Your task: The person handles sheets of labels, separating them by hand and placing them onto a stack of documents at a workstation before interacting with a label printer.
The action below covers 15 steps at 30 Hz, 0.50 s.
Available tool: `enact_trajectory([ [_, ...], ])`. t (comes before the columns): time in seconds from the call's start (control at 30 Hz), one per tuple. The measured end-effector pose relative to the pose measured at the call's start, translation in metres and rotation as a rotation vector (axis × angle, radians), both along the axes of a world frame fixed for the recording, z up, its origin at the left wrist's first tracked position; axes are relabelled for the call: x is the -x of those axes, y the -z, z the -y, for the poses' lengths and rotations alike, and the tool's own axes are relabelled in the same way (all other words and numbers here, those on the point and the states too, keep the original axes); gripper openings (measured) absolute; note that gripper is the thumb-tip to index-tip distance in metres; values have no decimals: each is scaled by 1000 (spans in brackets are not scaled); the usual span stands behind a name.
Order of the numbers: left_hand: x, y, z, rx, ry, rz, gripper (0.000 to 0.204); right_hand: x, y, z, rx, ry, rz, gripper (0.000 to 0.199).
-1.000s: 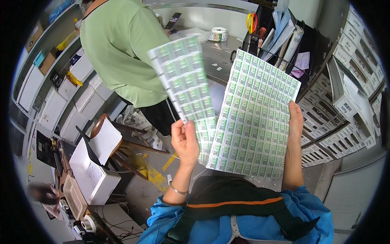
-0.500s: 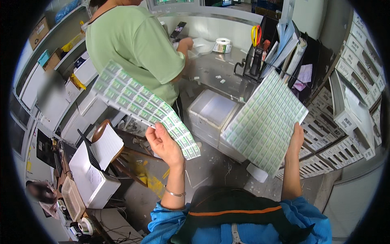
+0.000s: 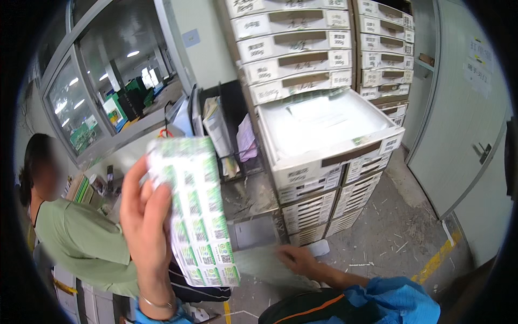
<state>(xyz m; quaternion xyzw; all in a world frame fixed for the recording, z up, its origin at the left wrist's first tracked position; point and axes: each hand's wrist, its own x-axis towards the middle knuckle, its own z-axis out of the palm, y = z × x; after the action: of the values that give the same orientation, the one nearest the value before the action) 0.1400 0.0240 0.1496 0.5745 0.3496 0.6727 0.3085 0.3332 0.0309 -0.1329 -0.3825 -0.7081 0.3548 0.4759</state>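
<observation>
Two label sheets are in hand: the left hand (image 3: 144,227) holds a green-and-white label sheet (image 3: 197,216) upright left of the open drawer (image 3: 329,135), fingers (image 3: 156,216) flat behind it and only loosely closed, so it could buckle or slip. Below the drawer, the right hand (image 3: 299,259) touches a blurred second sheet (image 3: 264,267); I cannot tell its grip.

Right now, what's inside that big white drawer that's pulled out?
The pulled-out white cardboard drawer holds flat white sheets, one lying loose on top. Its front wall hides the near part of the bottom, and anything under the sheets is covered.
</observation>
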Motion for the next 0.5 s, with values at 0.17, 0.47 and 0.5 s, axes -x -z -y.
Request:
enact_trajectory([
  [0.17, -65, -32, -90, 275, 262, -326, 53, -38, 16, 1, 118, 82, -35, 22],
  [0.47, -133, -47, -121, 118, 430, -586, 44, -84, 30, -26, 276, 233, -81, 20],
  [0.5, -144, -57, -117, 43, 451, -522, 45, -87, 33, -35, 277, 264, -97, 21],
])
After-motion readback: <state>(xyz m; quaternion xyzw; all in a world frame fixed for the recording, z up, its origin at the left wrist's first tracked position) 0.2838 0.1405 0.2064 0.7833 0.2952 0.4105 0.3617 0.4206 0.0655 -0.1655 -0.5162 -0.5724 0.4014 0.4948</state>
